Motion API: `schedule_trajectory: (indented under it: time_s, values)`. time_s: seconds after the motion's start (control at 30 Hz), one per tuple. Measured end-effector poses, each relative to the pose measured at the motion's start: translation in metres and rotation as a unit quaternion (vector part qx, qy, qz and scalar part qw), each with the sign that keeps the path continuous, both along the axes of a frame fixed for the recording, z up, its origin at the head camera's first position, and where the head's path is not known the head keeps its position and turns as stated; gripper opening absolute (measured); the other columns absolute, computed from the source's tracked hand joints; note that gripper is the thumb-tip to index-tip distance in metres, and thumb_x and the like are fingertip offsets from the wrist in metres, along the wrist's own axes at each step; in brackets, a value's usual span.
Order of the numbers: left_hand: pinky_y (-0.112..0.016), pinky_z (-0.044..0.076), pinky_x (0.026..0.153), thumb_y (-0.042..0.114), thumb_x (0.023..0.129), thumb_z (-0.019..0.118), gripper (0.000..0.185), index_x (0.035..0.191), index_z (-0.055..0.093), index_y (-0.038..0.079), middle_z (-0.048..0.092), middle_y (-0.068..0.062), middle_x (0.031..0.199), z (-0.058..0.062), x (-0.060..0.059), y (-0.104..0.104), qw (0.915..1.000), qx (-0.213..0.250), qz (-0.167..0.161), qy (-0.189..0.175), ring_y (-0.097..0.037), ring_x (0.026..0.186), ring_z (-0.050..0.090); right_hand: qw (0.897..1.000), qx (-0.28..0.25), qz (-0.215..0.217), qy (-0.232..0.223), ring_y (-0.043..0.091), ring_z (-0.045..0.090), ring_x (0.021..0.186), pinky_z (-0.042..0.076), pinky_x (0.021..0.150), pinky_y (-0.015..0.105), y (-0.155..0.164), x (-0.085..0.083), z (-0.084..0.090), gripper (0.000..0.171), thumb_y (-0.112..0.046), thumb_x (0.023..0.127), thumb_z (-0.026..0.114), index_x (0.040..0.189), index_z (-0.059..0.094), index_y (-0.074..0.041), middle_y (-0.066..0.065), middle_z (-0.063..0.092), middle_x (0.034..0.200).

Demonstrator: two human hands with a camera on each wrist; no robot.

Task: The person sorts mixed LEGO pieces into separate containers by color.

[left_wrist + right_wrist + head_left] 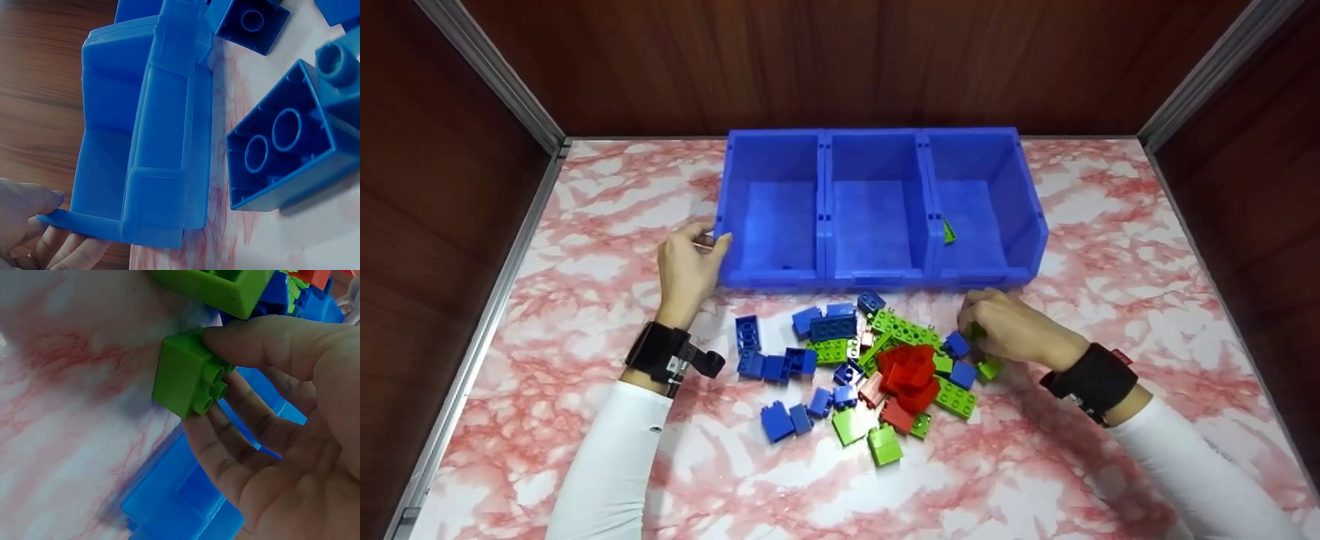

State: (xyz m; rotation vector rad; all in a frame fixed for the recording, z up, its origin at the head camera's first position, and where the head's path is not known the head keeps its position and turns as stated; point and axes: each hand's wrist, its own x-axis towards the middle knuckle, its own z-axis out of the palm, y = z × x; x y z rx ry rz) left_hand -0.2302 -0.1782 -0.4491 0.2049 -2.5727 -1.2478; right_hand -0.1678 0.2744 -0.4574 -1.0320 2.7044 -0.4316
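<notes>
With thumb over the rim and fingers along the outside, my left hand (688,264) grips the left wall of the blue storage bin (723,217); the left wrist view shows this hold on the wall edge (84,223). My right hand (1014,327) pinches a small green toy brick (179,375) between thumb and fingertips, its studs facing the palm. In the head view that brick is mostly hidden by the fingers. The hand is just in front of the right-hand bin, at the right side of a pile of bricks.
Three blue bins stand joined in a row. A green piece (949,233) lies in the right one. Blue, green and red bricks are heaped in front, among them red bricks (907,375), a green plate (904,328) and blue bricks (776,421). Dark wood-look panels (840,67) enclose the table.
</notes>
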Motion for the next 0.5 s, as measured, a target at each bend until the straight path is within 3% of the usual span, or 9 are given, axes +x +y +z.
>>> schedule_trajectory:
  time_s: [0.23, 0.4, 0.5]
  values:
    - [-0.025, 0.050, 0.072, 0.017, 0.096, 0.076, 0.031, 0.123, 0.076, 0.001, 0.079, -0.021, 0.102, 0.000, 0.000, 0.000, 1.0000, -0.001, 0.000, 0.007, -0.031, 0.088, 0.073, 1.000, -0.002, -0.020, -0.005, 0.017, 0.059, 0.081, 0.046, 0.072, 0.030, 0.001, -0.001, 0.007, 0.027, 0.013, 0.072, 0.071, 0.078, 0.073, -0.013, 0.001, 0.066, 0.081]
    - [-0.027, 0.050, 0.073, 0.018, 0.096, 0.076, 0.032, 0.122, 0.076, 0.000, 0.079, -0.022, 0.101, 0.000, 0.001, 0.000, 0.9999, -0.003, -0.001, 0.011, -0.033, 0.088, 0.075, 0.998, -0.040, -0.052, -0.020, 0.017, 0.067, 0.087, 0.058, 0.075, 0.031, -0.001, -0.005, 0.035, 0.018, 0.005, 0.082, 0.079, 0.092, 0.082, -0.010, 0.004, 0.076, 0.094]
    - [-0.027, 0.049, 0.074, 0.019, 0.096, 0.076, 0.032, 0.121, 0.076, 0.000, 0.080, -0.022, 0.100, 0.000, 0.001, 0.000, 0.9999, -0.003, -0.002, 0.011, -0.033, 0.089, 0.075, 0.996, -0.069, -0.064, -0.002, 0.018, 0.068, 0.086, 0.061, 0.073, 0.029, -0.001, -0.013, 0.053, 0.018, 0.002, 0.082, 0.082, 0.099, 0.081, -0.006, 0.008, 0.076, 0.095]
